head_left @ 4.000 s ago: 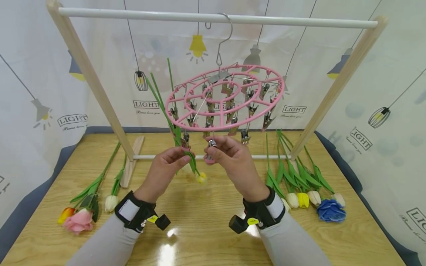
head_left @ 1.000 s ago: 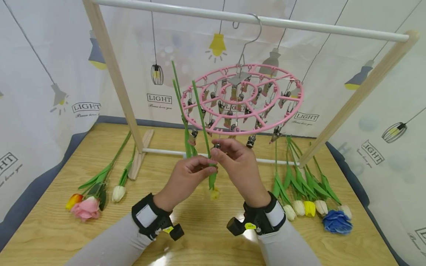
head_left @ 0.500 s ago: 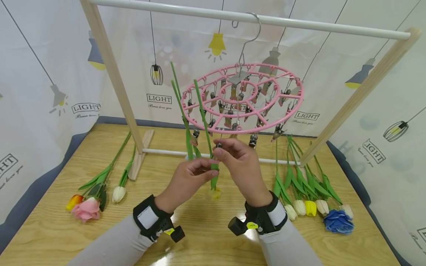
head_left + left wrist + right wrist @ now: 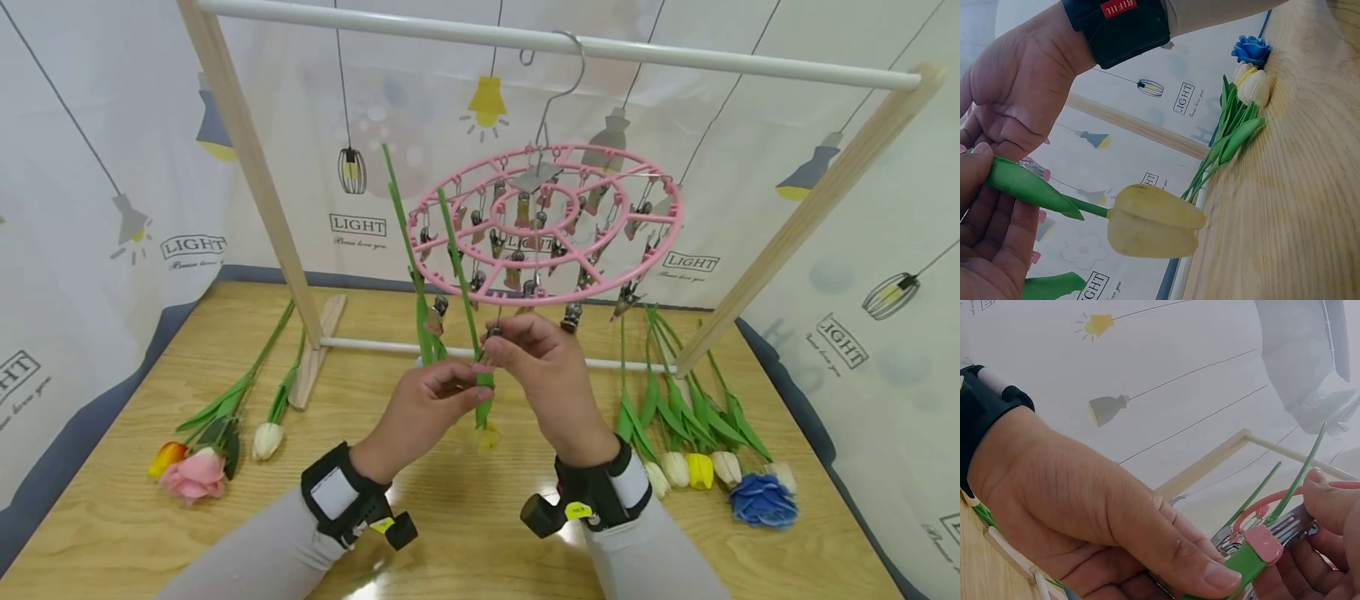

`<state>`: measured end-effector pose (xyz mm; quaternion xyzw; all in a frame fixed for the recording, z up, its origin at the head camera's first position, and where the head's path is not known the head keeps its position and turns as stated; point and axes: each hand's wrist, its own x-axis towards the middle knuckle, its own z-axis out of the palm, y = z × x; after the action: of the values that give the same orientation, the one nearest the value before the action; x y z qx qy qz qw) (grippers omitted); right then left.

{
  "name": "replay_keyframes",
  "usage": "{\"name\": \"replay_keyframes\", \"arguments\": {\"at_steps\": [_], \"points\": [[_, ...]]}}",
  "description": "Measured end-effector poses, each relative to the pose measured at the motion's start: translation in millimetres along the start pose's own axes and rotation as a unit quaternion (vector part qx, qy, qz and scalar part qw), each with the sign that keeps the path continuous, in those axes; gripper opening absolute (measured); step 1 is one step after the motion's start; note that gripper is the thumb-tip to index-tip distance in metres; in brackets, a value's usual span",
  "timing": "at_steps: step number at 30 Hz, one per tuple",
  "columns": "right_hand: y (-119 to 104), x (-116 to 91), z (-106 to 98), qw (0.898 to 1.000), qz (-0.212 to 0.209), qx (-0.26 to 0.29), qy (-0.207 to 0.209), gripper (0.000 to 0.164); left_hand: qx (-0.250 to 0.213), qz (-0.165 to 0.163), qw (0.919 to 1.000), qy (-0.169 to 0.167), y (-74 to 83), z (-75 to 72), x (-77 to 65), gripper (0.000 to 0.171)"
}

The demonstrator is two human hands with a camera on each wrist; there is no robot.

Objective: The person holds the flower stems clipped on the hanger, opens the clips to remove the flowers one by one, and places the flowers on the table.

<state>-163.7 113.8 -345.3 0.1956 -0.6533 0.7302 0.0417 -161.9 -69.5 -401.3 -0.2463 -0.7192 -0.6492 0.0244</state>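
My left hand [image 4: 427, 408] pinches a yellow tulip [image 4: 1154, 222] by its green leaf and stem, with the bloom hanging down. Just right of it, my right hand [image 4: 543, 375] pinches a metal clip with pink tips [image 4: 1263, 544]. In the right wrist view, the pink tips sit over the green leaf, touching it. That clip hangs from the near rim of a round pink drying hanger [image 4: 585, 292]. To the left, more green stems [image 4: 408, 242] hang at the hanger, beside another clip [image 4: 437, 315]; their blooms are mostly hidden behind my left hand.
The hanger's hook is on the white bar [image 4: 712, 58] of a wooden-sided rack [image 4: 255, 183]. Several tulips and a blue rose [image 4: 763, 500] lie on the right of the table [image 4: 457, 533]. A pink rose [image 4: 193, 475], an orange tulip and a white tulip [image 4: 267, 440] lie left.
Since four seconds ago, my left hand has brought the yellow tulip right, up to the clip in my right hand. The head view has shifted. During the last second, both hands have barely moved.
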Motion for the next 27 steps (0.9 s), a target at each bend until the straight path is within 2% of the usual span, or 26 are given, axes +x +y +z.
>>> {"name": "replay_keyframes", "arguments": {"at_steps": [13, 20, 27], "points": [[-3.6, -3.7, -0.6, 1.000, -0.017, 0.016, -0.008, 0.014, 0.000, -0.023, 0.9997, -0.001, 1.9, 2.0, -0.2, 0.018], [-4.6, -4.5, -1.2, 0.999, -0.031, 0.014, -0.017, 0.015, 0.003, -0.015, 0.9999, -0.003, 2.1, 2.4, 0.3, 0.018], [-2.9, -4.6, -2.5, 0.999, -0.043, 0.019, -0.020, 0.004, 0.001, -0.015, 0.9999, -0.005, 3.1, 2.9, 0.6, 0.017]]}}
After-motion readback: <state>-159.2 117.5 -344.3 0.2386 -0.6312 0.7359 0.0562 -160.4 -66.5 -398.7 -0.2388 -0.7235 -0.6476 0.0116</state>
